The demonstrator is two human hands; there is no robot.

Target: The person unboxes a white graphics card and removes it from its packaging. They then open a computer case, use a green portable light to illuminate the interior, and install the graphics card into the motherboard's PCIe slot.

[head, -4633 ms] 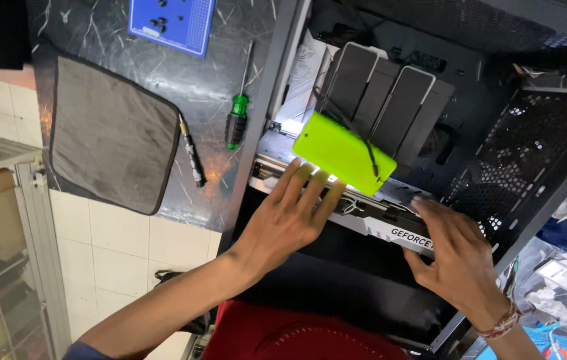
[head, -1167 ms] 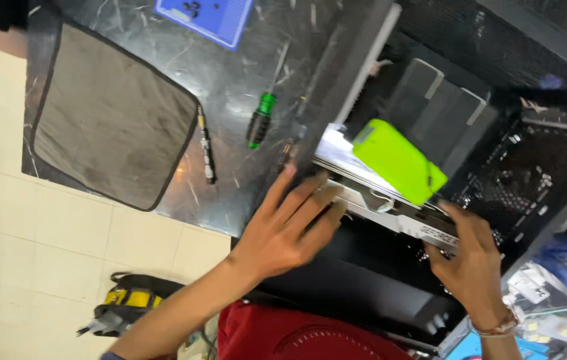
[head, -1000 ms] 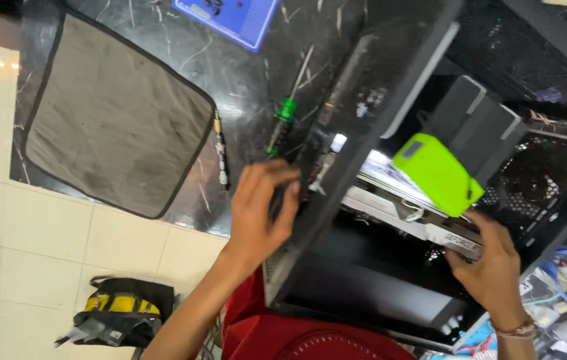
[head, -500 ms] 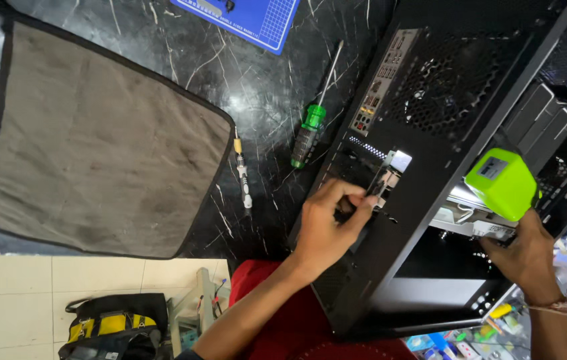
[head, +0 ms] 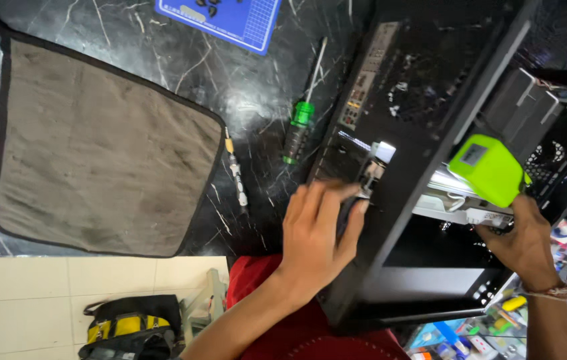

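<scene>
The left hand (head: 313,237) lies spread, fingers loose, against the rear panel of the black computer case (head: 430,167). Its fingertips press at the expansion-slot bracket (head: 371,175), where a silver tab catches the light; the grip closes on nothing that I can see, more a push than a hold.

On the far side of the case the right hand (head: 523,243) reaches into the open interior, its grip curled on the edge of the graphics card (head: 477,212), a long pale board lying just under a bright green block (head: 489,170). How tightly those fingers close is hidden by the back of the hand.

By my reading the card is in the case but not yet settled: one hand steadies the bracket from behind while the other bears on the card's edge. I can make out no bracket screw.

Just beyond the left grip, on the black marble surface (head: 163,67), lies a green-handled screwdriver (head: 300,120), untouched. Further out from that hand a slim driver bit (head: 235,172) rests beside a grey cloth mat (head: 103,153), and past them a blue parts mat (head: 230,17). A black-and-yellow tool bag (head: 127,327) sits on the tiled floor below.
</scene>
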